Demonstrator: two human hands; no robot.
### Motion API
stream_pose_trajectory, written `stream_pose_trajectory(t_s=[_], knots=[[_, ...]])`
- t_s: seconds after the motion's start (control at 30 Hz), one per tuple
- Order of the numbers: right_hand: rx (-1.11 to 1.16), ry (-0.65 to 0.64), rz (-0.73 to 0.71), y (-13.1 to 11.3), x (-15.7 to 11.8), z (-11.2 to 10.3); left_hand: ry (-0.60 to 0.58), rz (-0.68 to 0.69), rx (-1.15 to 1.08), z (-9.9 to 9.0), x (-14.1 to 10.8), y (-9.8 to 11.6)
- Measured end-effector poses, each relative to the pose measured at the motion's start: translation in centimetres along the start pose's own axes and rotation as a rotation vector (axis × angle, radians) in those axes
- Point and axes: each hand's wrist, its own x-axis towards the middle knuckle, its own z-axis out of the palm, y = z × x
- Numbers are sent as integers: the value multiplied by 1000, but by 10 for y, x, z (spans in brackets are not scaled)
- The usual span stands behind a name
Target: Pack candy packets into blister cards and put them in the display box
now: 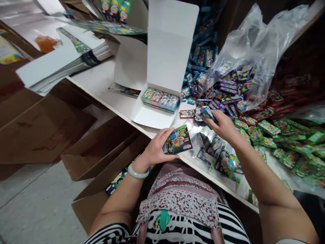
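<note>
White worktop (98, 88) runs slantwise from the upper left toward the lower right, with cardboard cartons (43, 125) filling the left of the frame. At the centre, the left hand (157, 146) holds one black-and-green packet (179, 139) by its left end, fingers along the upper edge and thumb beneath. Right of centre, the right hand (223, 127) has thumb and fingers closed in a pinch around a blue packet (208, 115); whether more than one is gripped, I cannot tell. Both should be light; the larger looks like thin card, fairly stiff yet easily dented, perhaps slick on its printed face, so it is best held by opposite edges with little squeeze. Counted, one lidded white box (165, 40) stands at upper centre, its printed packs (160, 100) too tightly layered to number; one red packet (187, 114) lies just beside it. One clear plastic bag (269, 44) is at upper right, above purple packets (230, 89) and green packets (291, 135), both heaped beyond counting.
</note>
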Motion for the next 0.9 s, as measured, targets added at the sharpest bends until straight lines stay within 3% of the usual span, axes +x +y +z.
stream_pose_trajectory(t_s=[0.1, 0.2, 0.27, 0.33, 0.47, 0.57, 0.73, 0.8, 0.9], knots=[[-157, -32, 119, 6, -54, -7, -38, 35, -5, 7, 11, 8], [-365, -207, 311, 2, -87, 0, -99, 99, -3, 21, 24, 17], [-326, -336, 368, 2, -100, 3, -136, 137, 10, 31, 33, 20], [-177, -365, 343, 9, -111, 0, -165, 152, 28, 37, 38, 21], [12, -254, 223, 49, -129, -21, -219, 126, 72, 41, 40, 18], [42, -398, 127, 71, -131, -26, -268, 97, 84, 43, 41, 18], [4, -592, -60, 67, -111, -7, -362, 87, 61, 48, 45, 22], [0, -554, -72, 64, -106, -4, -367, 68, 71, 48, 45, 23], [66, -255, -1, 64, -112, -13, -330, 49, 98, 46, 43, 23]])
